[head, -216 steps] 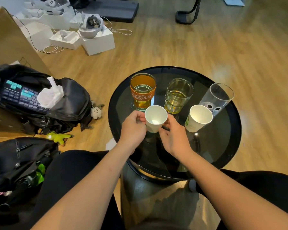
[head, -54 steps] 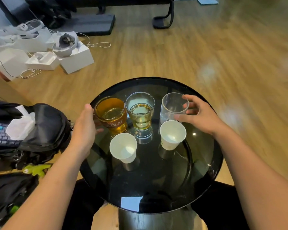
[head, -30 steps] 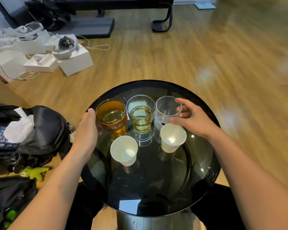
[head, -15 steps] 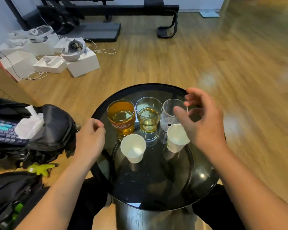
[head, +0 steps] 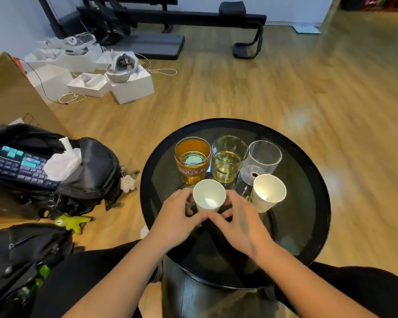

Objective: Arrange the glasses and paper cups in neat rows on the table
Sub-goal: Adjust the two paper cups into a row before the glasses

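On the round black glass table (head: 303,203) three glasses stand in a back row: an orange printed glass (head: 192,160) with amber liquid, a clear glass (head: 229,158) with yellow liquid, and an empty clear glass (head: 261,161). In front of them stand two white paper cups. My left hand (head: 178,218) and my right hand (head: 238,222) wrap around the base of the left paper cup (head: 209,196) from both sides, fingertips almost meeting in front. The right paper cup (head: 268,192) stands free, close to the empty glass.
A black backpack (head: 78,171) with a keyboard and tissue lies on the wooden floor to the left, with a green toy (head: 72,222) and another dark bag (head: 21,260) nearer me. White boxes (head: 129,84) and cables sit further back left. My dark-clad knees flank the table.
Both hands left the outer glasses and came in to the left paper cup, closing around it. The glasses stand close together in a row. The camera view tilted up.
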